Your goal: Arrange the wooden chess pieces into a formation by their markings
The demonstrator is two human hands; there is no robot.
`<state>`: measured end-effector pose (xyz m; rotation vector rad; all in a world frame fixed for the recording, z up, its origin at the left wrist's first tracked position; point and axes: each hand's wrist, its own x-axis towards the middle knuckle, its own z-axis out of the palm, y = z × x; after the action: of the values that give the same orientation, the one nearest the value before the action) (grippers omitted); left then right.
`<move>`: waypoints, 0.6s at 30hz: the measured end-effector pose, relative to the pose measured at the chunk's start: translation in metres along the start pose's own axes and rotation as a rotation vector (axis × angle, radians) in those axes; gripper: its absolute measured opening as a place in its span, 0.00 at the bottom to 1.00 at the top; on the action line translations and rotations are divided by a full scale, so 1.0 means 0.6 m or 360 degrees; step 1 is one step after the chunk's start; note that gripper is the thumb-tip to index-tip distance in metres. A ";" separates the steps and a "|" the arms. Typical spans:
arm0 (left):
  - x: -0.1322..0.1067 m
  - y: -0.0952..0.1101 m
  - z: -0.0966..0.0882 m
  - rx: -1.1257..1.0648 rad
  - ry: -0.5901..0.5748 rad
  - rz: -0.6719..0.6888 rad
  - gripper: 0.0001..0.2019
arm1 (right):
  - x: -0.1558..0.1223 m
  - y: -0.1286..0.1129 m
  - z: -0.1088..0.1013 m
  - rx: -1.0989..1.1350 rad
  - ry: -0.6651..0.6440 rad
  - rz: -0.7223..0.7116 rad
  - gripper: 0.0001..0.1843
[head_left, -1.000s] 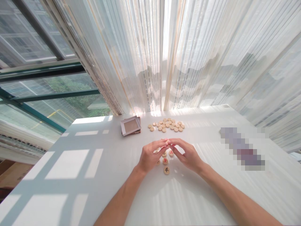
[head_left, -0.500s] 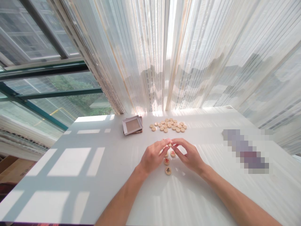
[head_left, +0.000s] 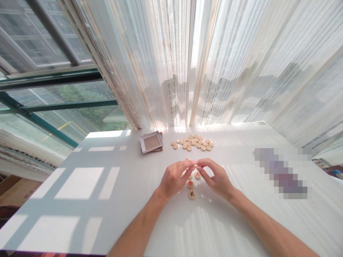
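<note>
My left hand (head_left: 174,177) and my right hand (head_left: 215,177) meet fingertip to fingertip over a white table (head_left: 112,214), both pinching a small round wooden chess piece (head_left: 195,165) between them. Under and just in front of the hands lie several face-up wooden pieces with red or dark characters, the nearest one (head_left: 192,195) closest to me, another (head_left: 190,184) above it. A pile of blank-side-up wooden pieces (head_left: 193,142) lies farther back near the curtain.
A small cardboard box with its lid (head_left: 151,142) sits at the back left of the pieces. A blurred-out object (head_left: 281,171) lies on the table's right. Sheer curtains (head_left: 214,64) hang behind the table; a window is at left.
The hands have drawn slightly closer together and their fingertips now pinch one piece; the view shifted a little.
</note>
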<state>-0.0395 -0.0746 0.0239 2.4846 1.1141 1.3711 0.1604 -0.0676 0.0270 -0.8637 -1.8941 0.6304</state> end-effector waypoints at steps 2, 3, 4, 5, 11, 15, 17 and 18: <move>0.002 0.001 -0.002 -0.0023 0.0003 0.0024 0.12 | 0.000 -0.001 0.001 0.0009 0.0004 0.0004 0.08; 0.003 0.001 -0.002 -0.0033 0.0004 0.0042 0.13 | 0.001 -0.002 0.001 0.0017 0.0012 -0.0001 0.08; 0.003 0.001 -0.003 -0.0041 0.0003 0.0058 0.13 | 0.001 -0.003 0.001 0.0027 0.0020 -0.0009 0.09; 0.004 0.001 -0.003 -0.0047 0.0003 0.0066 0.14 | 0.001 -0.003 0.002 0.0037 0.0024 -0.0015 0.09; 0.002 0.002 -0.003 -0.0010 0.0028 0.0066 0.13 | 0.000 -0.003 0.001 0.0021 0.0007 -0.0011 0.09; 0.004 0.005 -0.004 0.0047 0.0037 0.0071 0.10 | -0.004 0.000 0.001 -0.0010 -0.0025 0.0029 0.06; 0.005 0.007 -0.005 0.0062 0.0027 0.0088 0.10 | -0.005 0.000 0.001 -0.0007 -0.0032 0.0048 0.06; 0.005 0.008 -0.005 0.0063 0.0024 0.0090 0.09 | -0.006 -0.001 0.002 -0.0001 -0.0033 0.0069 0.06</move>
<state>-0.0380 -0.0769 0.0299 2.5565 1.0931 1.3978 0.1603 -0.0707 0.0252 -0.9038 -1.8987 0.6675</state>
